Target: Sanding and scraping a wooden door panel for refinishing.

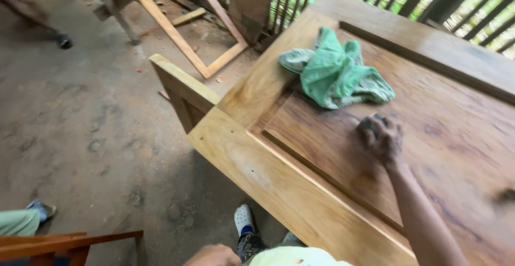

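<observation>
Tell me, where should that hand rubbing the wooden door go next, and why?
Probably a short stroke toward the green cloth. The right hand presses a small dark pad on the recessed panel, and the strip of panel before the cloth lies next in its path.

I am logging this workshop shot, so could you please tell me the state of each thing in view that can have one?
Large brown wooden panelled door: lying flat, raised off the floor, surface glossy.
Crumpled green cloth: bunched up, resting on the door, untouched.
Right hand: pressed on the door's recessed panel, fingers curled over a small dark pad.
Small dark pad: mostly hidden under the hand.
Left hand: low at the frame edge, empty as far as visible.
Pale wooden frame: lying on the floor.
</observation>
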